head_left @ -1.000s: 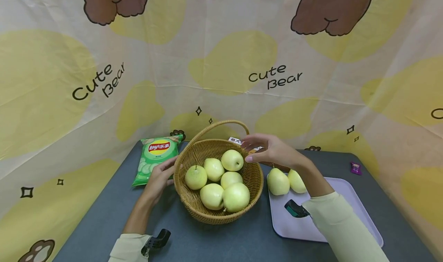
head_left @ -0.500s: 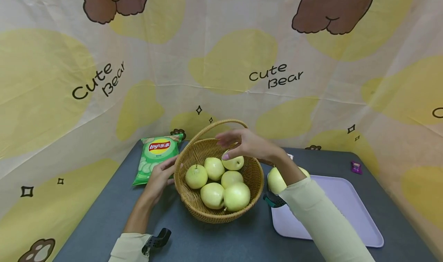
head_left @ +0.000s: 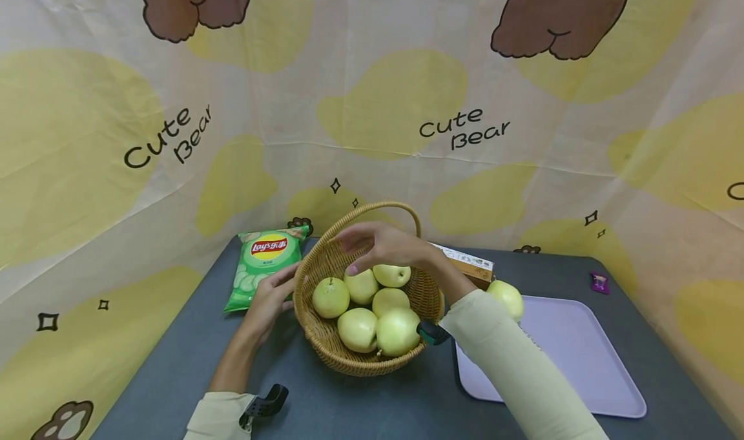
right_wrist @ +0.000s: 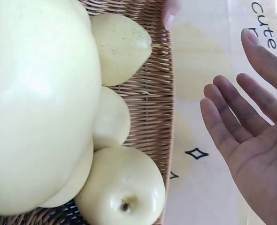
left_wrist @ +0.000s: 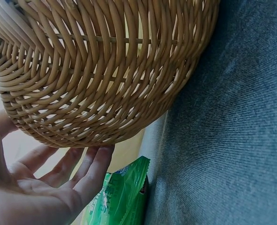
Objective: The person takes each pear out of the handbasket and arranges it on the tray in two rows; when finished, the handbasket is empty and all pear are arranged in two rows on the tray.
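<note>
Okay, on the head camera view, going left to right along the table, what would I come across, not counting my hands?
Green chip bag → wicker basket → box → pale green fruit outside the basket → small purple packet.

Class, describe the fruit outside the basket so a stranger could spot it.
On the dark table, find the lilac tray at the person's right. Toward its far left corner, partly behind the pale sleeve, is the pale green fruit. Unlike the other fruits in view, it sits outside the wicker basket.
</note>
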`<state>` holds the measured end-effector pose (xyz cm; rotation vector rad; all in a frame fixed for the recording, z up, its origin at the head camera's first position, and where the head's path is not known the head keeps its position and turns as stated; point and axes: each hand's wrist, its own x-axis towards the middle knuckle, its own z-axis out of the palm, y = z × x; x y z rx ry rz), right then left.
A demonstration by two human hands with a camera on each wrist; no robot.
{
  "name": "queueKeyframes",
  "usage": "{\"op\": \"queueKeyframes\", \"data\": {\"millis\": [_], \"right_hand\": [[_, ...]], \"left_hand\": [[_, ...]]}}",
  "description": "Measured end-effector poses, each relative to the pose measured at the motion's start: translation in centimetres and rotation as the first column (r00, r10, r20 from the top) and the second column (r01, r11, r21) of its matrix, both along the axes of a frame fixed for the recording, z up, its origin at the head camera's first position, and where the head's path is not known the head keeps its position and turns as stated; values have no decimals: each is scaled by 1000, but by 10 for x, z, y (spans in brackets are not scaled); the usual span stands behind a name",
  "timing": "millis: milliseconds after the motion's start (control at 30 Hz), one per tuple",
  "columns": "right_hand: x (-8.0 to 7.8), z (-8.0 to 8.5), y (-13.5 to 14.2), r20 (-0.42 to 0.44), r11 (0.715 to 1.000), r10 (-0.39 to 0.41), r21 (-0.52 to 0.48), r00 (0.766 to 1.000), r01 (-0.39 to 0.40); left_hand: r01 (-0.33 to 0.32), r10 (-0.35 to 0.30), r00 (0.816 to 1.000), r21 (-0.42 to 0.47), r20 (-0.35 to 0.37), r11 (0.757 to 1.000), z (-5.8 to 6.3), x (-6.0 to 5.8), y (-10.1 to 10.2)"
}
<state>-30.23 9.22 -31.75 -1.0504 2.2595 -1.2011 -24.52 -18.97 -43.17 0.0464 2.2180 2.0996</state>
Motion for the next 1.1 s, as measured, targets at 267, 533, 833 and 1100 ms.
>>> {"op": "queueKeyframes", "data": {"millis": [267,533,833,1100], "right_hand": [[-9,-11,-19,6,1000,-6,6,1000,6],[-17,-21,-33,44,998,14,68,999,-17],[-23,-21,-46,21,976,66,207,998,-69],[-29,-21,-52,61,954,104,277,993,-117]], "left_hand": [[-4,4,1000,2,1,1000,-1,-1,0],[-13,13,1000,-4,12,1000,-1,-2,1],[-9,9,1000,14,1,1000,-2,-1,1],[-3,4,1000,19,-5,1000,-1,0,0]]}}
